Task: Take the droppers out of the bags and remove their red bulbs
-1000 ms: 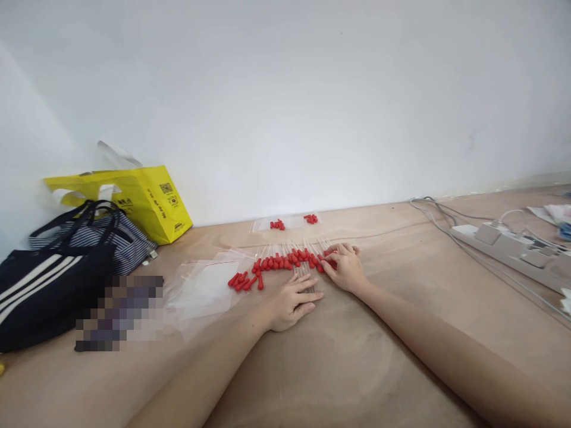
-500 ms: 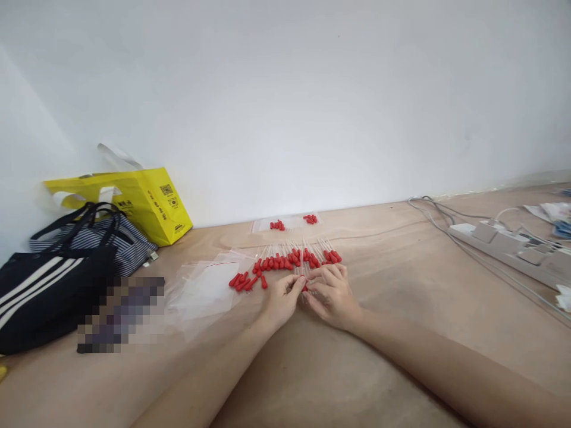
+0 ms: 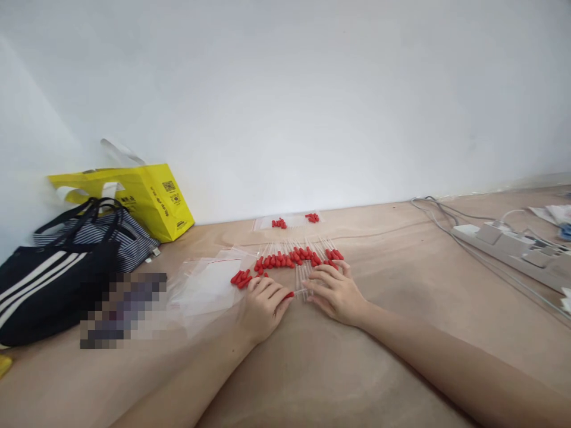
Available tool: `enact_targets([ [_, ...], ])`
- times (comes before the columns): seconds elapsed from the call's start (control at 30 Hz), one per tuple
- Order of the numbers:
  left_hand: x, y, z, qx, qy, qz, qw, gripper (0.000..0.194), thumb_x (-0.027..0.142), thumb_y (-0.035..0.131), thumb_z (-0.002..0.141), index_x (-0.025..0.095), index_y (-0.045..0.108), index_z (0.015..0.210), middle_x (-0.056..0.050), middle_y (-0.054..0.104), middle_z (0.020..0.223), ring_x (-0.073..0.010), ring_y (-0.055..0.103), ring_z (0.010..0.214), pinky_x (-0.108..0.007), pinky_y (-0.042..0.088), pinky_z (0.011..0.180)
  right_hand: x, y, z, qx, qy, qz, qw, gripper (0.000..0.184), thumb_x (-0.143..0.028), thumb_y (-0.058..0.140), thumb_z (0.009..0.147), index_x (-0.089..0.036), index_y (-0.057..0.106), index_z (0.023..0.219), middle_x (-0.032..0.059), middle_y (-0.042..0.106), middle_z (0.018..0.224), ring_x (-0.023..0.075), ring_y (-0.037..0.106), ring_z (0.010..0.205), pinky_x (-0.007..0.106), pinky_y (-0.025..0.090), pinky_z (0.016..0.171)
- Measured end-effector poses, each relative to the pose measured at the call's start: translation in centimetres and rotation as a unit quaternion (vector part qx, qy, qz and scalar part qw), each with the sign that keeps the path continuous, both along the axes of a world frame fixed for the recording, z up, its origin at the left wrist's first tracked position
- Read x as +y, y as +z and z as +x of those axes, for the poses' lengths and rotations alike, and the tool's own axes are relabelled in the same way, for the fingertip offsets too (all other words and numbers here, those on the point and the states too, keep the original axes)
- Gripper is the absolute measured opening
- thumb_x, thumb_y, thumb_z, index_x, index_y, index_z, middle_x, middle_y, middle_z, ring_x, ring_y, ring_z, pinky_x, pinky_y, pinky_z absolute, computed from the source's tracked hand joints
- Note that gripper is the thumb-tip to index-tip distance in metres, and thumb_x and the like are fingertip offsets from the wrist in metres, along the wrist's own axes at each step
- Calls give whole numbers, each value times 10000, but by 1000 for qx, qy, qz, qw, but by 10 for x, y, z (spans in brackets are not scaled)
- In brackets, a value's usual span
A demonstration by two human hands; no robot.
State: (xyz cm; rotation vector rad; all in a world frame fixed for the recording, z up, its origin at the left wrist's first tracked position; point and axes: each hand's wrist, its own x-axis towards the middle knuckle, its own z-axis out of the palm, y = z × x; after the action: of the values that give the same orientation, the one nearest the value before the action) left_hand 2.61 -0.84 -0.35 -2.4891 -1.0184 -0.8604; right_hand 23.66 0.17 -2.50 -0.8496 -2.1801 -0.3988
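Pinched in my left hand (image 3: 264,306) is a red rubber bulb (image 3: 289,295), whose thin clear stem points right, toward my other hand. My right hand (image 3: 336,292) hovers over or rests on a small bundle of loose clear tubes (image 3: 301,273), its fingers apart; whether a fingertip touches the stem I cannot make out. Just beyond both hands lies a row of droppers with red bulbs (image 3: 279,260), their tubes pointing away from me. Several loose red bulbs (image 3: 241,278) lie left of the row, partly behind my left hand.
Clear zip bags (image 3: 214,279) lie to the left. Farther back, a bag of droppers (image 3: 292,221) rests by the wall. A yellow bag (image 3: 163,199) and a black bag (image 3: 57,291) stand at the left. A white power strip (image 3: 504,244) with cables occupies the right.
My hands have come apart: the left has shifted left and slightly toward me with the red bulb. My right hand stays near the tubes, its fingers looser. The view has shifted slightly.
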Motion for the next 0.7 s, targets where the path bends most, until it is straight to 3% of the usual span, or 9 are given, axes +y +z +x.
enact_targets([
  [0.17, 4, -6, 8, 8, -22, 29, 999, 143, 250, 475, 825, 206, 609, 802, 10, 665, 737, -157, 539, 730, -337, 329, 722, 5, -1, -11, 3, 25, 13, 1000, 134, -282, 493, 830, -259, 613, 884, -26, 641, 683, 145, 533, 842, 397, 194, 917],
  [0.33, 7, -5, 7, 43, -14, 18, 999, 257, 299, 436, 845, 194, 567, 1039, -52, 586, 1133, -232, 489, 1065, -428, 281, 900, 2, 1, -10, 19, 33, 43, 998, 157, -213, 461, 840, -249, 614, 844, -35, 651, 630, 132, 563, 823, 402, 188, 925],
  [0.57, 3, 1, 5, 89, -43, -1, 995, 190, 191, 426, 834, 226, 613, 836, 17, 581, 1142, -247, 441, 1146, -551, 107, 1008, -2, 0, -10, 23, 54, 63, 996, 156, -174, 458, 830, -227, 602, 804, -28, 660, 642, 139, 577, 890, 424, 164, 965],
  [0.7, 1, 2, 4, 89, -51, 3, 995, 200, 171, 427, 832, 231, 617, 818, 24, 604, 1104, -242, 444, 1145, -587, 43, 1016, -2, 0, -8, 30, 70, 60, 995, 160, -170, 446, 834, -218, 593, 793, -25, 659, 628, 144, 577, 905, 442, 152, 973],
])
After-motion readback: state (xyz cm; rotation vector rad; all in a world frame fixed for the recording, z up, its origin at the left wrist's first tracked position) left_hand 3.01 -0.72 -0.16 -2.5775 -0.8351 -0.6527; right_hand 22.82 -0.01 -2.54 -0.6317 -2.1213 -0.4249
